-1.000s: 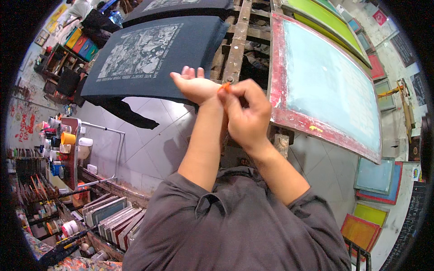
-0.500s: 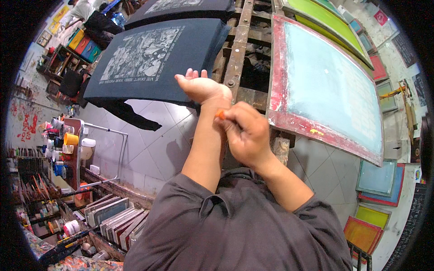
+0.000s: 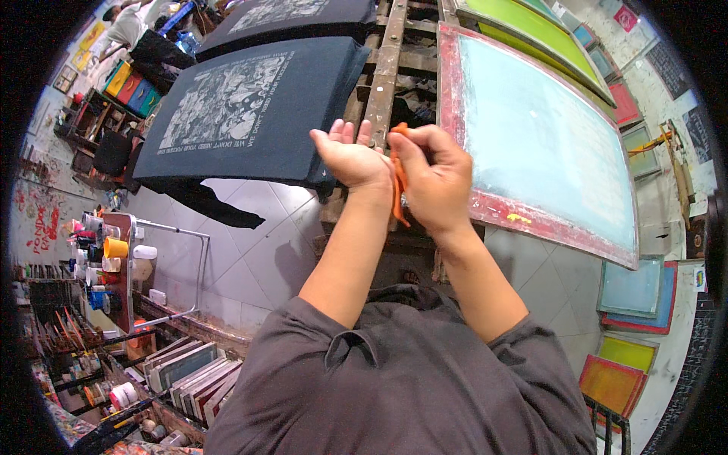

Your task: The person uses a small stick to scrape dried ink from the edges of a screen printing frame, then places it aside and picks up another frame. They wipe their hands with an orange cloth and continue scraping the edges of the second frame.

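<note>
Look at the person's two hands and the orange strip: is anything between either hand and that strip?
Nothing visible is. The right hand pinches the orange strip at its top, and the strip hangs down against the heel and wrist of the open left hand, so both hands touch it directly, in front of the dark printed shirt.

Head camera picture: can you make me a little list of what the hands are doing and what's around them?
left hand: open, palm up, fingers toward the shirt
right hand: pinching an orange strip against the left wrist
shirt: dark, pale print, flat on a board
screen: red frame, pale blue mesh, right of the hands
floor: grey tiles
cups: on a stand, far left
</note>
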Demonstrator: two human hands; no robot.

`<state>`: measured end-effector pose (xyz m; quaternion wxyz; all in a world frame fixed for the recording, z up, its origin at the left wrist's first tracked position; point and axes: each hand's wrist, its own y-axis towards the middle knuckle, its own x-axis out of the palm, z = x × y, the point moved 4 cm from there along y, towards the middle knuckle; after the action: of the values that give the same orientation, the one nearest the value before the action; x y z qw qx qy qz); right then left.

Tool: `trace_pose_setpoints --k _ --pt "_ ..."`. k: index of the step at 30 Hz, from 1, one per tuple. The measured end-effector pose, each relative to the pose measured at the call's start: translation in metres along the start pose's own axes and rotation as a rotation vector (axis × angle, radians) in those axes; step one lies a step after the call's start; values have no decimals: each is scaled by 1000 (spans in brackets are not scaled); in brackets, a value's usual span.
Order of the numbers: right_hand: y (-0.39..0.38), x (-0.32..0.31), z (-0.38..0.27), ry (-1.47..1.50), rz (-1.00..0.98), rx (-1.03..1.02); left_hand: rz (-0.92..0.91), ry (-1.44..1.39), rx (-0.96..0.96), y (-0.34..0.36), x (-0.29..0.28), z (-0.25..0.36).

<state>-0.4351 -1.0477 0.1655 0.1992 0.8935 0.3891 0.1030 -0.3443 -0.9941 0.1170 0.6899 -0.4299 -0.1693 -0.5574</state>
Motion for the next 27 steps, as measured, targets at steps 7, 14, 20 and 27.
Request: trace_pose_setpoints --k 7,14,20,27 --pt "-38 10 -24 -90 -190 -293 -399 0 -21 -19 17 22" --pt "-33 18 -25 -77 -156 -293 -597 -18 54 -20 23 35" --pt "-20 13 -29 -66 -168 -203 -635 91 194 -29 21 31" --pt "-8 14 -27 -81 -212 -107 -766 120 345 -38 7 21"
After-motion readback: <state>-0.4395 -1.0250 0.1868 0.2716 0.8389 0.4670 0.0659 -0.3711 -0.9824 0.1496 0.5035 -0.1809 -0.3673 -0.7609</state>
